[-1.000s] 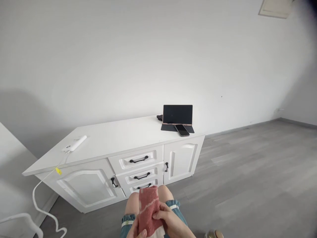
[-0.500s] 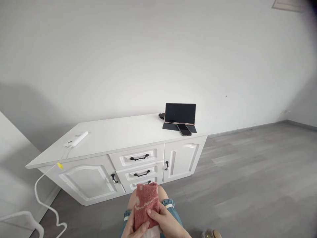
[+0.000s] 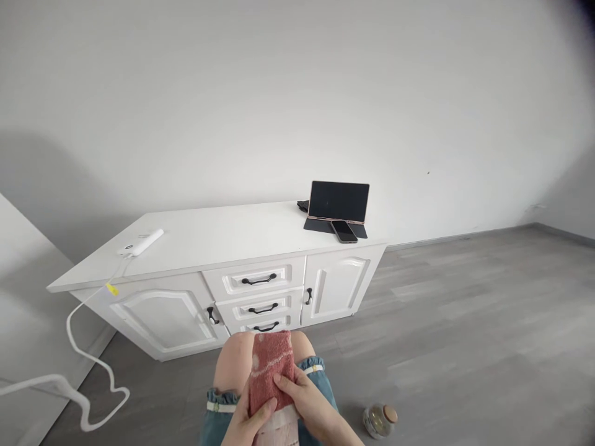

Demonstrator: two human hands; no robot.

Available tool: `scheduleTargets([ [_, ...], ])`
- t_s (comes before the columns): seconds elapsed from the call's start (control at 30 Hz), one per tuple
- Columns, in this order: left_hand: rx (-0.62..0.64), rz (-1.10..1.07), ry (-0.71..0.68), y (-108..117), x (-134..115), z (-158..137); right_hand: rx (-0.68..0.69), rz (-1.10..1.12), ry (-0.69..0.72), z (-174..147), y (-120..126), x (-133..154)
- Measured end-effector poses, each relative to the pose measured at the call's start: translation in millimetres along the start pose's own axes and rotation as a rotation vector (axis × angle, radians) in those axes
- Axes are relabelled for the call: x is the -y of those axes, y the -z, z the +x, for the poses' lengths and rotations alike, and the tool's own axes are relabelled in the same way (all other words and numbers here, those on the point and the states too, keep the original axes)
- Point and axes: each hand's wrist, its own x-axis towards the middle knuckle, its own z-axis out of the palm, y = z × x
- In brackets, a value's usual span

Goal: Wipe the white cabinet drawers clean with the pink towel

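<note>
A folded pink towel (image 3: 272,362) with a fuzzy surface, pale dots and a wavy pale line is held above my lap. Its lower end shows a whitish band and a paler pink part. My left hand (image 3: 250,421) grips the lower left side, thumb lying across the front. On the right edge, my right hand (image 3: 304,396) is closed around the cloth with its thumb pressed on the front. The other fingers of both hands are hidden behind the towel.
Ahead stands a white cabinet (image 3: 223,232) bearing a tablet (image 3: 338,201), a phone (image 3: 344,231) and a white device (image 3: 144,243). From that device a white cable (image 3: 69,334) hangs down at the left. A glass jar (image 3: 377,422) sits on the floor at my right.
The view has tipped downward, so more of my knees and the floor jar show. Both hands keep their hold on the towel, which looks nearly the same.
</note>
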Motion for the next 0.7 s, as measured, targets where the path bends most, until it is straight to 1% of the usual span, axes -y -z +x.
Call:
scheduleTargets([
  [0.1,-0.034,-0.004,0.007,-2.5,10.4,8.0,-0.015,0.039,-0.002,-5.1,3.7,-0.4],
  [0.23,-0.005,-0.045,0.035,-6.8,18.1,13.0,-0.036,0.068,-0.001,-6.7,7.6,-2.0],
  [0.53,0.029,-0.073,0.082,-11.0,4.9,12.4,-0.083,0.040,-0.017,-1.9,4.0,6.9],
  [0.63,0.050,-0.085,0.108,-14.4,2.5,12.7,-0.102,0.062,-0.014,-1.7,6.2,8.1],
  [0.7,0.086,-0.104,0.128,-16.7,-0.3,15.8,-0.132,0.091,-0.018,-1.8,10.0,8.9],
])
